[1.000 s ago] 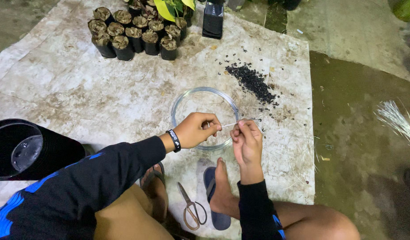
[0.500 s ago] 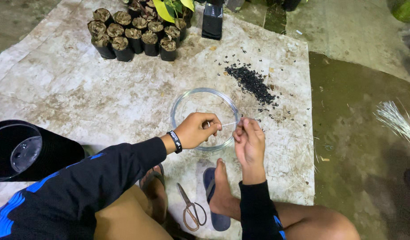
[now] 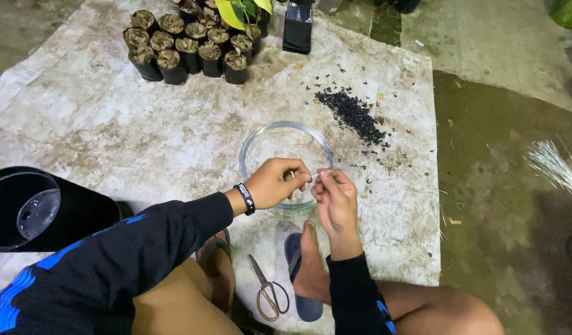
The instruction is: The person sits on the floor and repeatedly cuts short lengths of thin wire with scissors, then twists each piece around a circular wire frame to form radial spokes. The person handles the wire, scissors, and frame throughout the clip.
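Just beyond the fingers [image 3: 298,177]: clear, glossy glass bowl [image 3: 261,146]. Beneath it: rough, matt, soil-stained woven sheet [image 3: 112,124]. Near side of the fingers: metal scissors [image 3: 268,298], dull handles. Far left: glossy black plastic bucket [image 3: 69,211].

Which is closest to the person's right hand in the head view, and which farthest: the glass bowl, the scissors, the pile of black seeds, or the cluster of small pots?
From the right hand:
1. Glass bowl, right beside it.
2. Scissors, below, by the feet.
3. Pile of black seeds, above; close to the scissors' rank.
4. Cluster of small pots, far upper left.
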